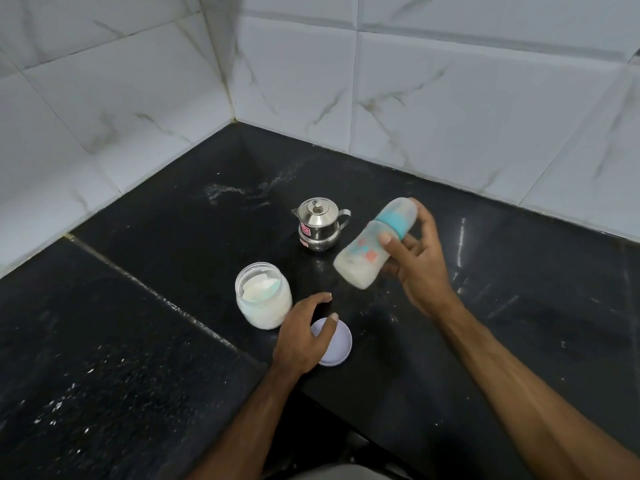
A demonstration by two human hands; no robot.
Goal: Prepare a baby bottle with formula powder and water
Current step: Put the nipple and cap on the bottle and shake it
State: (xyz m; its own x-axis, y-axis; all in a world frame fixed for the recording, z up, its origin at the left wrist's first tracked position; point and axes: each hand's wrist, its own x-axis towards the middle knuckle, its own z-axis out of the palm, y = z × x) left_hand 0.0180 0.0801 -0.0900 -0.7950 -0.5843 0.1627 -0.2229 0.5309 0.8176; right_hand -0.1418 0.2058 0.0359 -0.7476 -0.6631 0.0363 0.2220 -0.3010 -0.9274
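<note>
My right hand (419, 258) grips a capped baby bottle (367, 251) with a teal collar, held tilted above the counter and blurred; milky liquid fills its lower part. An open clear jar of white formula powder (263, 294) stands on the black counter, with a scoop lying inside it. My left hand (304, 334) rests with fingers spread on the jar's pale lilac lid (337, 344), which lies flat just right of the jar. A small lidded steel pot (319, 224) with spout and handle stands behind the bottle.
The black stone counter (145, 341) fills a corner of white marbled wall tiles (450, 98). White powder specks lie scattered at the left front and near the back corner. The counter's front edge runs diagonally under my arms.
</note>
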